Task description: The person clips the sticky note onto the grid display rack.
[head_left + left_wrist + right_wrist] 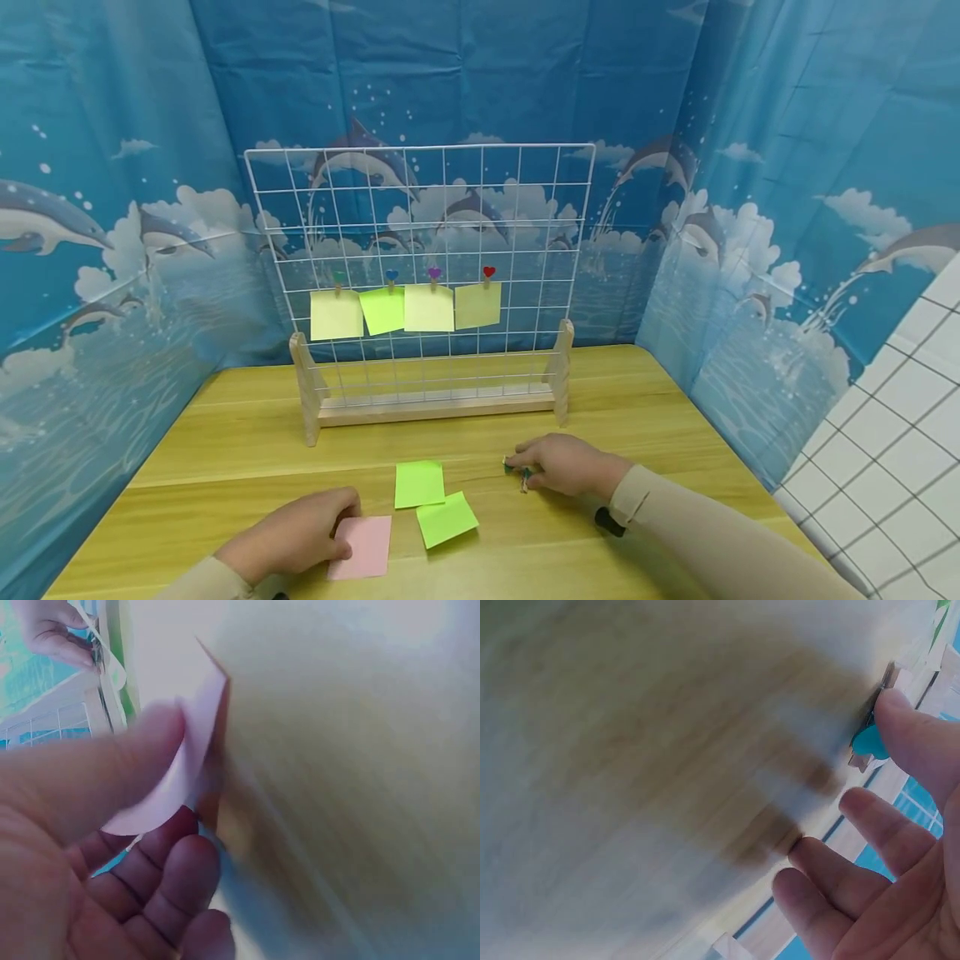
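1. The left hand (300, 529) grasped the pink note (369, 546), with the thumb on one face and fingers behind.
2. The note lay within that grip at its left part; the rest stuck out to the right of the fingers, close over the table (247, 467). In the left wrist view the paper was bent into a curve beside the thumb.
3. The right hand (566, 465) was down at two small clips (524, 482), one by its fingertips, the other at its thumb. A teal heart (869, 742) showed right by the thumb tip, while three fingers were spread apart from it. Whether a clip was pinched, I could not tell.
4. Between the hands lay two green notes (447, 520), their edges meeting, the farther one nearly square to the table.
5. Behind stood the rack (442, 408), a white grid on a wooden base. Four notes (336, 317) hung in a row there, under green, blue, purple and red hearts.
6. A dolphin curtain (517, 50) backed everything.
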Demonstrator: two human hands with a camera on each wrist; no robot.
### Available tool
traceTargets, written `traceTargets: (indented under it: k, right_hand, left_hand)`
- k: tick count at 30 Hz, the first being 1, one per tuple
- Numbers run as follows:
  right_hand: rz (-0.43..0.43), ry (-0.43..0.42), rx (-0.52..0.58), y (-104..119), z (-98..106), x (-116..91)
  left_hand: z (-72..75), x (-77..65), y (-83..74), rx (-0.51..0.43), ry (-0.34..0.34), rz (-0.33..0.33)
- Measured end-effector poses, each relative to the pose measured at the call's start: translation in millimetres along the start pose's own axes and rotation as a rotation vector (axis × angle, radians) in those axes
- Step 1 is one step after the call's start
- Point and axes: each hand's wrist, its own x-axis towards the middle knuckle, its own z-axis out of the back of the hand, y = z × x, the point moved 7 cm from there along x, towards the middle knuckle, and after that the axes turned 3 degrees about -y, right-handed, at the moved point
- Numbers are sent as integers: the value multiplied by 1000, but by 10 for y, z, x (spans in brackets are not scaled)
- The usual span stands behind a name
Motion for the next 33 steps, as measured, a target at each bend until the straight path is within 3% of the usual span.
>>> traceTargets:
  k: [8, 20, 28, 33]
  right_hand:
    - [36, -20, -13, 36, 10, -13]
    - [60, -49, -43, 66, 21, -16]
    - [41, -75, -24, 18, 45, -25]
    - [18, -92, 10, -17, 66, -33]
  left_hand:
    - [38, 22, -9, 56, -60, -13]
    - [174, 52, 41, -22, -82, 55]
    - [338, 50, -3, -17, -170, 19]
    - [430, 54, -47, -17, -221, 55]
